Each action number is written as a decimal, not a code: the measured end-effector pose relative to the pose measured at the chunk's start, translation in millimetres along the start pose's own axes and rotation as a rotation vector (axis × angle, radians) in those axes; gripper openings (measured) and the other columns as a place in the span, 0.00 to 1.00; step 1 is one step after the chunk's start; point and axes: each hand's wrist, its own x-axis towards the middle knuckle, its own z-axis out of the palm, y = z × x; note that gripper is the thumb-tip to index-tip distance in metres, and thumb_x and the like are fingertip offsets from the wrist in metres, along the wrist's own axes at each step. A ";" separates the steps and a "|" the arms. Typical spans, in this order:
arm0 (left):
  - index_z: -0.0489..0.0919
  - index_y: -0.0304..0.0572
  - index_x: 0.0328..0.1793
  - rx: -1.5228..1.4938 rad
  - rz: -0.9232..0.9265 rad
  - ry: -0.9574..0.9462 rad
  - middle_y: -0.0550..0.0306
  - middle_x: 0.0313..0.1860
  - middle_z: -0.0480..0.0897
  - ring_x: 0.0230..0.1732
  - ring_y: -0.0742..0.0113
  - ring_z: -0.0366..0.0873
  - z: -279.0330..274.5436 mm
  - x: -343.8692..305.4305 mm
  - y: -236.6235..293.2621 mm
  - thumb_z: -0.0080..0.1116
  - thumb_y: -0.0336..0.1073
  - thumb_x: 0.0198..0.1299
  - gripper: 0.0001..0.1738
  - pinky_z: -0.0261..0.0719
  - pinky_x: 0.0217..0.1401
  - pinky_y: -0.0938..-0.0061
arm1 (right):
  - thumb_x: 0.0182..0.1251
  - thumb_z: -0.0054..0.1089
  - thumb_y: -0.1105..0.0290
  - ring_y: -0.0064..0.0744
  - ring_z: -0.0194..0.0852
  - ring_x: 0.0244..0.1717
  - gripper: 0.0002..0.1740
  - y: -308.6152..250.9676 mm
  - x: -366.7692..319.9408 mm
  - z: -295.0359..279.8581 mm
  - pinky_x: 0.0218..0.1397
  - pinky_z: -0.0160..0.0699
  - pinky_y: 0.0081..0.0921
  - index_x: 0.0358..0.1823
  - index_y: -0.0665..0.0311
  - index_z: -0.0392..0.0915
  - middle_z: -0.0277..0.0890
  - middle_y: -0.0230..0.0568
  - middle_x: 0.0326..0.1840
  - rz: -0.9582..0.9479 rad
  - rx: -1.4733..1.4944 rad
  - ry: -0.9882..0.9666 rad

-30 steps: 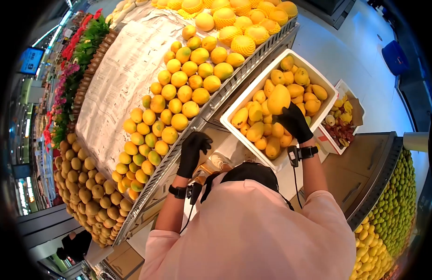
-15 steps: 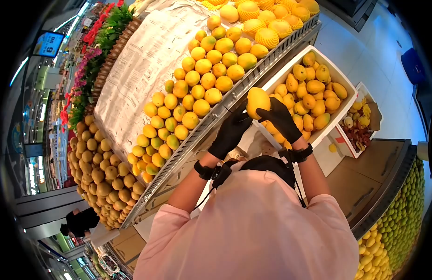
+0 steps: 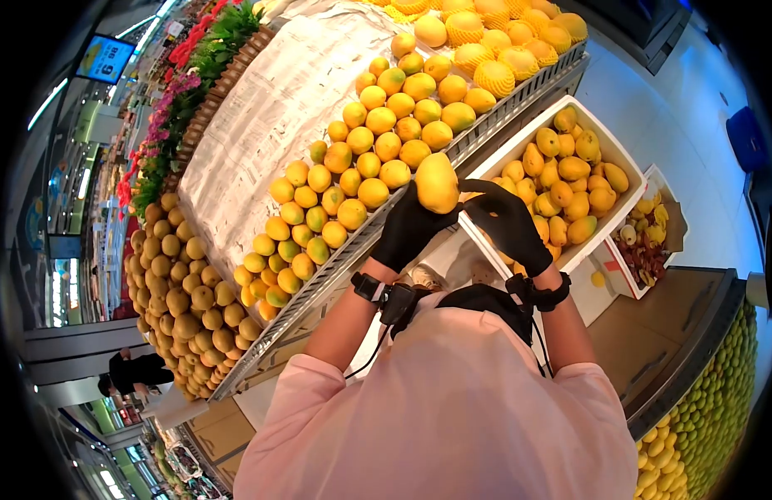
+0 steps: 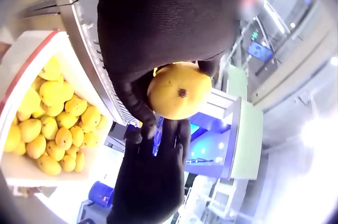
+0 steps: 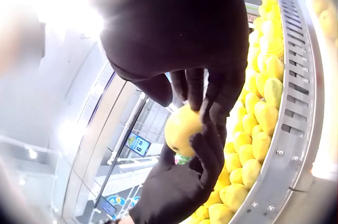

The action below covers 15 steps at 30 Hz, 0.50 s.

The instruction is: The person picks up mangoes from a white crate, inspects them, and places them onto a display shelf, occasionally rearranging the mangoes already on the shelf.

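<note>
A yellow mango (image 3: 437, 183) is held up between the two black-gloved hands, over the gap between display rail and foam box. My left hand (image 3: 405, 234) grips it from below and the left; in the right wrist view its fingers (image 5: 207, 155) curl round the fruit. Reaching in from the right, my right hand (image 3: 513, 223) has its fingertips right at the mango's side, loosely extended and not wrapped round it. The left wrist view shows the fruit's stem end. Rows of mangoes (image 3: 372, 192) lie on the sloped display beside my left hand.
A white foam box (image 3: 607, 129) of mangoes stands at the right, with a smaller carton (image 3: 674, 221) behind it. A slotted metal rail (image 3: 519, 97) edges the display. Net-wrapped fruit (image 3: 494, 77), brown round fruit (image 3: 177, 302) and paper lining (image 3: 269, 100) lie along it.
The right hand has carried the mango left from over the foam box to the left hand, which now grips it. The right hand's fingers have loosened. The head view has shifted.
</note>
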 end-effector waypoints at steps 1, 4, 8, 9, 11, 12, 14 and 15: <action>0.77 0.39 0.53 -0.029 0.001 0.051 0.49 0.45 0.83 0.47 0.56 0.82 -2.6 -2.6 8.4 0.75 0.40 0.46 0.29 0.80 0.48 0.66 | 0.63 0.63 0.75 0.20 0.77 0.42 0.21 4.9 1.7 1.0 0.48 0.78 0.22 0.58 0.67 0.75 0.81 0.39 0.50 -0.057 0.060 0.017; 0.76 0.39 0.55 0.092 0.132 0.144 0.52 0.45 0.84 0.45 0.58 0.83 -13.7 -12.4 21.8 0.74 0.35 0.44 0.30 0.81 0.47 0.68 | 0.63 0.62 0.77 0.20 0.78 0.42 0.18 2.0 3.1 -1.9 0.49 0.78 0.21 0.56 0.68 0.77 0.82 0.38 0.47 -0.116 0.085 0.014; 0.75 0.38 0.56 -0.041 0.040 0.096 0.54 0.43 0.85 0.45 0.62 0.84 -18.7 -22.5 13.5 0.70 0.29 0.43 0.29 0.81 0.47 0.71 | 0.64 0.61 0.77 0.19 0.77 0.42 0.14 10.3 3.6 -15.4 0.49 0.77 0.19 0.51 0.69 0.79 0.83 0.35 0.43 0.065 0.082 -0.049; 0.74 0.38 0.56 -0.069 0.033 0.101 0.55 0.43 0.85 0.45 0.62 0.84 -22.4 -25.7 21.0 0.70 0.29 0.43 0.30 0.81 0.47 0.71 | 0.65 0.60 0.75 0.19 0.76 0.42 0.14 10.8 4.3 -15.6 0.49 0.76 0.19 0.52 0.69 0.79 0.83 0.35 0.44 0.100 0.085 -0.068; 0.75 0.38 0.56 -0.055 0.049 0.094 0.55 0.43 0.85 0.44 0.63 0.83 -23.5 -28.5 21.1 0.69 0.28 0.43 0.29 0.81 0.47 0.71 | 0.65 0.61 0.74 0.19 0.76 0.42 0.15 11.9 7.3 -14.0 0.48 0.76 0.19 0.53 0.69 0.78 0.82 0.36 0.46 0.109 0.091 -0.113; 0.75 0.38 0.55 -0.006 0.068 0.077 0.55 0.43 0.85 0.43 0.62 0.83 -22.6 -30.5 12.7 0.68 0.29 0.43 0.28 0.81 0.46 0.71 | 0.65 0.61 0.73 0.19 0.76 0.42 0.16 12.9 8.5 -11.0 0.48 0.76 0.19 0.54 0.69 0.77 0.81 0.36 0.47 0.117 0.098 -0.139; 0.75 0.38 0.56 0.034 0.067 0.042 0.55 0.45 0.84 0.44 0.62 0.82 -20.7 -40.8 0.5 0.67 0.29 0.43 0.29 0.80 0.47 0.71 | 0.65 0.63 0.70 0.19 0.75 0.41 0.21 14.7 10.8 -4.1 0.47 0.76 0.19 0.58 0.68 0.75 0.80 0.36 0.50 0.100 0.059 -0.173; 0.75 0.38 0.57 0.024 0.057 0.029 0.55 0.46 0.84 0.45 0.62 0.82 -20.1 -43.3 1.4 0.67 0.29 0.43 0.30 0.80 0.49 0.71 | 0.64 0.64 0.70 0.20 0.75 0.41 0.22 13.0 12.3 0.3 0.47 0.76 0.19 0.59 0.67 0.74 0.80 0.36 0.50 0.088 0.039 -0.192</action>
